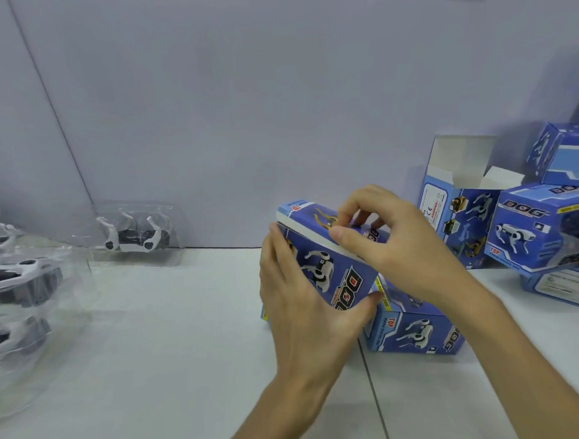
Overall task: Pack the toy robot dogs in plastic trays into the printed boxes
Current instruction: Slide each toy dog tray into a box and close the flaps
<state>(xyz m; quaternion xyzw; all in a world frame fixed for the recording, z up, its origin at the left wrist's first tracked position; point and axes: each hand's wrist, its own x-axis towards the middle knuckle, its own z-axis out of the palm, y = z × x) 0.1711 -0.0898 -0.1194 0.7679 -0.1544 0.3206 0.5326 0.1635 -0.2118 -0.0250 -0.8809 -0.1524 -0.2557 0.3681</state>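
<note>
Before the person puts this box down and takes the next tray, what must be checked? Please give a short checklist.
1. Held box gripped by left hand: ok.
2. Top flap pressed shut by right hand: not ok, a gap shows.
3. Toy seated inside: cannot tell.
4. Next tray with dog ready by the wall: ok.
5. Open empty box waiting: ok.
6. Free table to set it down: ok.

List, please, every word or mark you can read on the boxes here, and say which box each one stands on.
"DOG": held box, in the left hand and right hand.
"TOP": box lying on the table.
"DOG", "TOP": closed box at right.
"WARNING", "CE": open box.
Smaller print: too blurred to read.
</note>
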